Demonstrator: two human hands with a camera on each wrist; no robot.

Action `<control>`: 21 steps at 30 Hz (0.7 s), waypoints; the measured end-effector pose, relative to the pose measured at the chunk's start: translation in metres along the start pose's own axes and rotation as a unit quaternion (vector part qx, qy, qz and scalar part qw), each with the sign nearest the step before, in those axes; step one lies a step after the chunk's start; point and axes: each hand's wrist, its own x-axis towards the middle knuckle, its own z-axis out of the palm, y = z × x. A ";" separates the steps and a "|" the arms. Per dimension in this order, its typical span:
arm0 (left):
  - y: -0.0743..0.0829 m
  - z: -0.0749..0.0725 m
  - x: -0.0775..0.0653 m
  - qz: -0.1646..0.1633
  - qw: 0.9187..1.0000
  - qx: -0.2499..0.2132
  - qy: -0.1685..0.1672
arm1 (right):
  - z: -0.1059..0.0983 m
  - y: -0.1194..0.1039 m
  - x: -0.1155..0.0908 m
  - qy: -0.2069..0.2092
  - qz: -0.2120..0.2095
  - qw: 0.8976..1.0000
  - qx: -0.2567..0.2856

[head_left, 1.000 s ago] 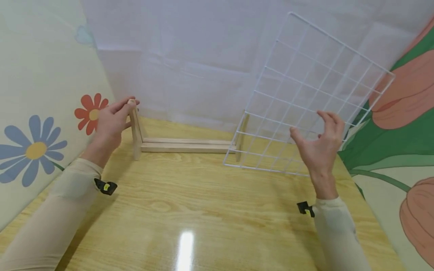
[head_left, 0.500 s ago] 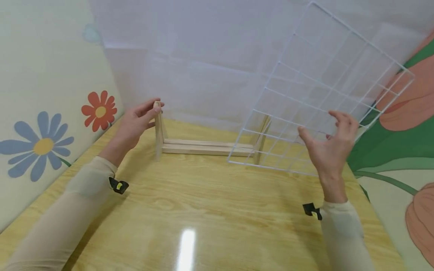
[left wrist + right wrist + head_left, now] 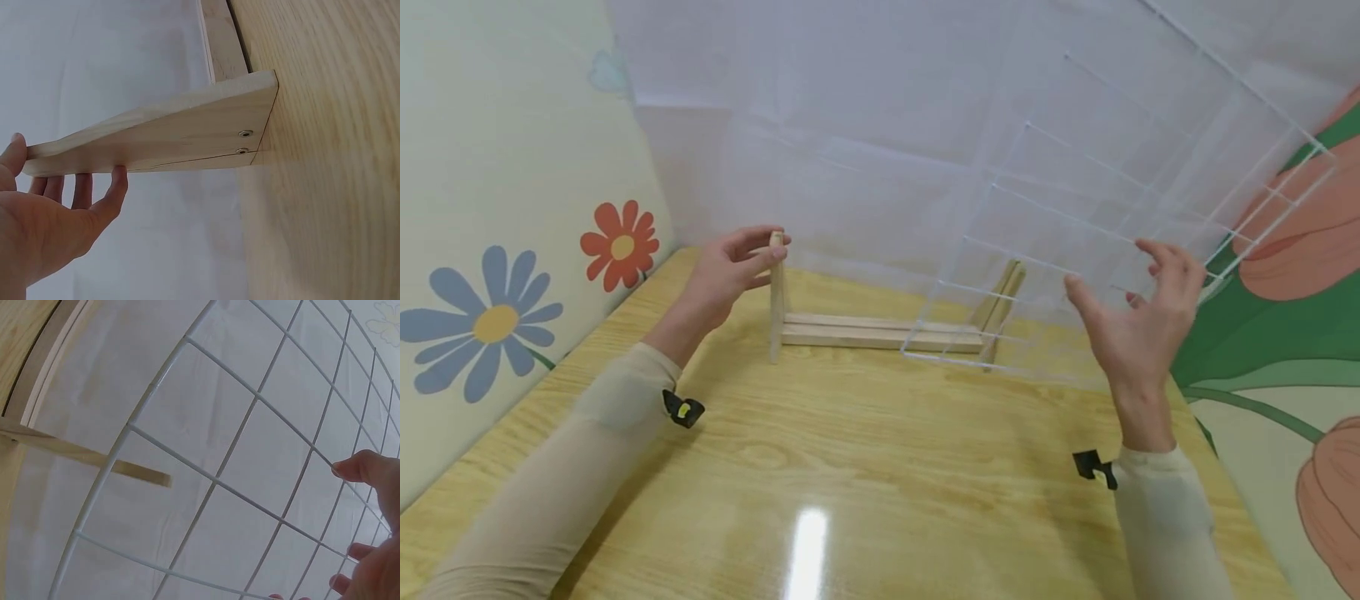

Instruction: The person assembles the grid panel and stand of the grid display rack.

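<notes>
My left hand (image 3: 730,267) grips the top of the left end panel (image 3: 776,317) of a low wooden stand. In the left wrist view, the thumb lies on one edge of that panel and the fingers on the other; two screws (image 3: 245,133) show near its base. Two rails (image 3: 880,336) join it to the right end panel (image 3: 1003,304), which tilts outward. My right hand (image 3: 1150,325) holds a white wire grid panel (image 3: 1027,124) upright and slanted. In the right wrist view, the thumb presses a wire (image 3: 257,395). The grid's lower left corner overlaps the right end panel.
The stand is on a wood-grain table (image 3: 850,450) with a bright light reflection near the front. A white sheet (image 3: 850,125) hangs behind. Flower-printed walls flank the table on the left (image 3: 497,167) and right (image 3: 1285,467). Both wrists wear small black cameras.
My left hand and the wooden stand have moved to the right along the table. The wire grid, in my right hand, has shifted slightly right, and its top edge has risen partly out of view.
</notes>
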 end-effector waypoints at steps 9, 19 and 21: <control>-0.001 0.024 0.006 0.000 1.000 -0.019 -0.005 | 0.003 -0.012 0.026 0.021 -0.030 0.999 0.005; -0.001 0.028 0.009 -0.003 1.000 -0.019 0.003 | 0.014 -0.032 0.055 -0.020 0.001 0.999 0.041; -0.001 0.028 0.008 -0.002 1.000 -0.017 0.005 | 0.019 -0.038 0.061 -0.027 0.006 0.999 0.045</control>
